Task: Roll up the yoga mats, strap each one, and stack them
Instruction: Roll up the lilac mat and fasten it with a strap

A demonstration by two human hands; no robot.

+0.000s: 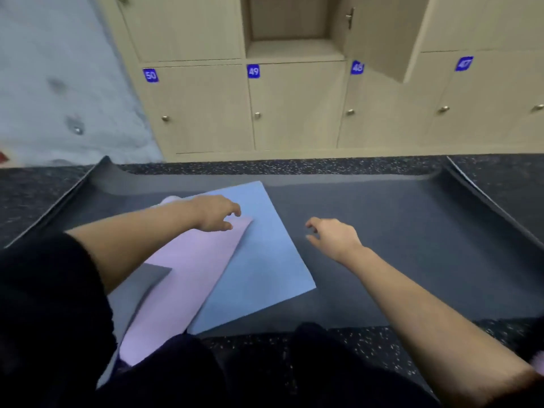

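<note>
A wide dark grey yoga mat [397, 237] lies flat on the floor, its left and right ends curling upward. On its left part lies a blue mat [265, 269], and a lilac mat [182, 284] lies slanted over the blue one. My left hand [216, 213] hovers over the far corner of the lilac mat, fingers spread, holding nothing. My right hand [332, 237] hovers open above the dark grey mat, just right of the blue mat's edge. A small grey flap [153, 275] shows under my left forearm.
Beige numbered lockers [294, 107] line the wall ahead, one compartment open with its door [382, 33] swung out. The speckled black floor [265, 357] runs around the mats. My knees in dark trousers [318, 378] are at the bottom edge. A pale wall [59, 83] stands at left.
</note>
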